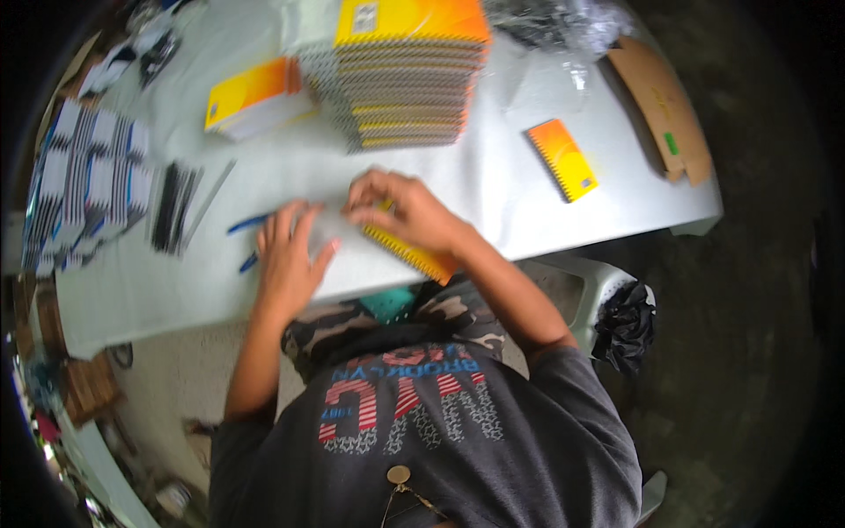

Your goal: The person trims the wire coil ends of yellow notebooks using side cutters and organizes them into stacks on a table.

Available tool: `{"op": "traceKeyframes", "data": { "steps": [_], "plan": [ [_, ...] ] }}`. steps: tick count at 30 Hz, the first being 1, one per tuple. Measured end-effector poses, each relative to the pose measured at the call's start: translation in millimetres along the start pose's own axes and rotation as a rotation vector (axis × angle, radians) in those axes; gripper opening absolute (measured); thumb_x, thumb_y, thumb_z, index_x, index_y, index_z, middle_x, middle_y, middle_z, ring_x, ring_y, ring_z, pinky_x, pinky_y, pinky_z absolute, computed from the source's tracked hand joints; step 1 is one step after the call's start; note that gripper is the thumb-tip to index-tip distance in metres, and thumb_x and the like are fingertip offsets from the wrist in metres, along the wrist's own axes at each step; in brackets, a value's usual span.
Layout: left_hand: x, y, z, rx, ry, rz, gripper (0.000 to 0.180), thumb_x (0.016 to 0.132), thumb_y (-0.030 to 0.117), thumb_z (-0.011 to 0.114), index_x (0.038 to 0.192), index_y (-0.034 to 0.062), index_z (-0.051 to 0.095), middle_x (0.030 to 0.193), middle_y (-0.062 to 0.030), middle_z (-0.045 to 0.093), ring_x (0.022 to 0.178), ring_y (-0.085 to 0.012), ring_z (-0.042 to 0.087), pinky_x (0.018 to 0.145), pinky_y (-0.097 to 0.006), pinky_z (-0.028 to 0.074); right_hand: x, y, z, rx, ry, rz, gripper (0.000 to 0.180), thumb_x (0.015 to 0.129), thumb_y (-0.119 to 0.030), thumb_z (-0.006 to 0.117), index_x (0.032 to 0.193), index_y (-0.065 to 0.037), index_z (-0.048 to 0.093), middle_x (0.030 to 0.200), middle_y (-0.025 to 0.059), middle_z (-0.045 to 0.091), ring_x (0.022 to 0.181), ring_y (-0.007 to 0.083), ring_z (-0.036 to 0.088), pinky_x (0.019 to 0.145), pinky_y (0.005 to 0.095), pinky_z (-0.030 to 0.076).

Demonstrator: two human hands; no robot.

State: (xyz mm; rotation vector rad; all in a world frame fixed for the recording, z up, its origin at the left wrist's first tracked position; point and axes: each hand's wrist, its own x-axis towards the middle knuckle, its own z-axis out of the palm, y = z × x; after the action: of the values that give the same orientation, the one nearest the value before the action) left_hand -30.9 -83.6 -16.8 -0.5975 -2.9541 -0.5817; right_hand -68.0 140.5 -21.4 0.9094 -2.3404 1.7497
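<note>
A yellow and orange spiral notebook (412, 255) lies slanted near the table's front edge. Over its upper left end is my right hand (405, 209), its fingers bent and closed around that end; the hand hides part of the cover. My left hand (286, 255) is to the left of the notebook, apart from it, with fingers spread low over the table. Beside and partly under the left fingers show the blue handles of a hand tool (246, 225); its head is hidden, so I cannot tell its kind.
A tall stack of spiral notebooks (409, 97) stands at the back, with a smaller yellow-orange pile (255, 101) beside it. Black binding spirals (173, 207) and several stacked booklets (92, 176) lie left. Right are another notebook (563, 160), cardboard (660, 106) and clear plastic (563, 26).
</note>
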Motion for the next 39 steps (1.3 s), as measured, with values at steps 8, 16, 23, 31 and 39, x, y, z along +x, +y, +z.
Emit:
{"op": "traceKeyframes", "data": {
  "steps": [8, 16, 23, 31, 39],
  "plan": [
    [-6.6, 21.9, 38.7, -0.076, 0.16, 0.026, 0.037, 0.083, 0.025, 0.065, 0.115, 0.0081, 0.058, 0.122, -0.0115, 0.051, 0.117, -0.0318, 0.043, 0.101, -0.045, 0.028, 3.7, -35.0, -137.2, -1.015, 0.871, -0.285, 0.038, 0.069, -0.007, 0.078, 0.103, -0.012, 0.063, 0.107, 0.0058, 0.064, 0.101, 0.026, 0.058, 0.087, 0.0398, 0.041],
    [-13.6, 14.9, 36.8, -0.077, 0.162, 0.017, 0.036, 0.084, 0.025, 0.064, 0.115, 0.0088, 0.058, 0.122, -0.0112, 0.05, 0.117, -0.0313, 0.044, 0.1, -0.045, 0.03, -62.4, -53.7, -40.5, -0.592, 0.0, 0.397, 0.069, 0.076, -0.016, 0.071, 0.137, -0.005, 0.04, 0.142, 0.0211, 0.037, 0.128, 0.0443, 0.037, 0.102, 0.0532, 0.035],
    [-13.1, 15.3, 36.1, -0.05, 0.142, 0.003, 0.034, 0.085, 0.025, 0.063, 0.114, 0.0087, 0.059, 0.122, -0.0107, 0.05, 0.117, -0.0313, 0.044, 0.101, -0.044, 0.03, -103.4, -92.6, -68.2, -0.277, -0.291, 0.695, 0.048, 0.08, 0.0, 0.05, 0.129, -0.002, 0.05, 0.12, 0.0205, 0.06, 0.11, 0.0364, 0.059, 0.092, 0.0419, 0.048],
    [-11.8, 16.4, 38.4, -0.054, 0.154, 0.011, 0.033, 0.086, 0.023, 0.063, 0.115, 0.0079, 0.059, 0.125, -0.0098, 0.05, 0.119, -0.0301, 0.044, 0.103, -0.044, 0.028, -134.6, -34.9, -165.1, 0.17, 1.01, 0.512, 0.024, 0.091, -0.008, 0.055, 0.111, 0.006, 0.054, 0.094, 0.0118, 0.063, 0.083, 0.0184, 0.065, 0.078, 0.0342, 0.058],
    [-12.3, 12.3, 40.1, -0.043, 0.184, 0.032, 0.034, 0.085, 0.026, 0.063, 0.114, 0.0092, 0.06, 0.123, -0.0095, 0.051, 0.116, -0.0302, 0.045, 0.101, -0.044, 0.03, -157.8, 8.4, -200.4, -0.031, 0.873, 1.021, 0.046, 0.085, -0.019, 0.068, 0.118, 0.008, 0.049, 0.087, 0.0169, 0.064, 0.078, 0.023, 0.067, 0.067, 0.0303, 0.056]
  ]
}}
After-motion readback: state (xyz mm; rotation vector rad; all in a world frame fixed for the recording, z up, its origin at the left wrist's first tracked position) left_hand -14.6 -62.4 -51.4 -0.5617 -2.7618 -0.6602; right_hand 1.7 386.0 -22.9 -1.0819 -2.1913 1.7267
